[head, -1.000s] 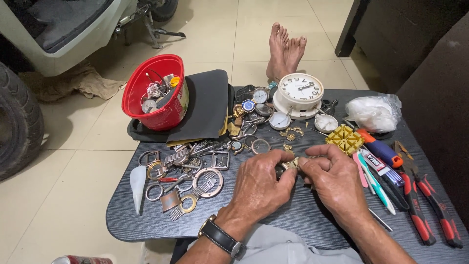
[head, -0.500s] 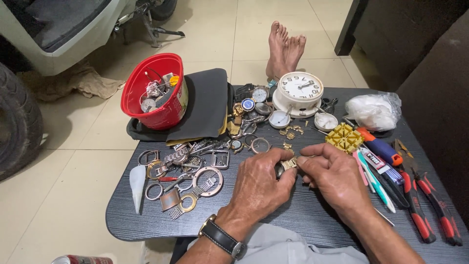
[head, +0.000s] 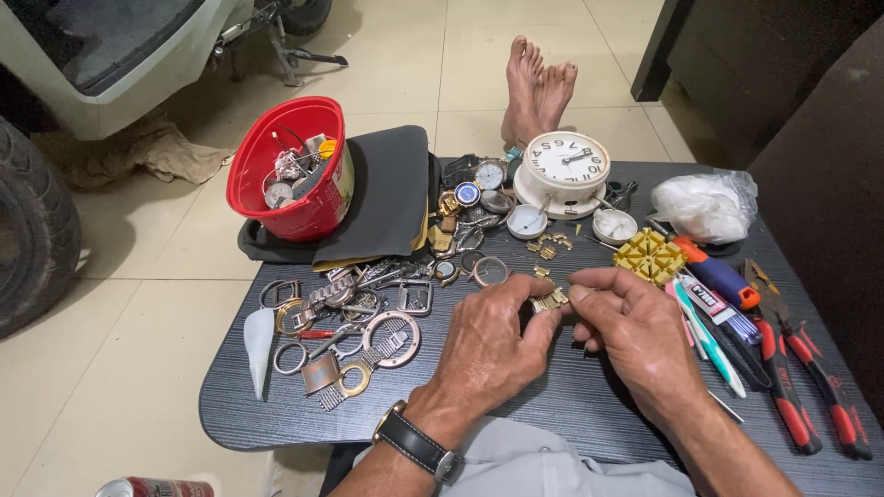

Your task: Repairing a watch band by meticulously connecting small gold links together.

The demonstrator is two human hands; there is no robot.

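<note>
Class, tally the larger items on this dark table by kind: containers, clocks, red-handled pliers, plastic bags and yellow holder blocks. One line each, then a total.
Red plastic tub: 1
White round clock: 1
Red-handled pliers: 2
White plastic bag: 1
Yellow slotted holder block: 1
Total: 6

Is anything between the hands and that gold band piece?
No. The left hand and right hand both pinch the gold band piece directly, above the table; nothing visible comes between.
</note>
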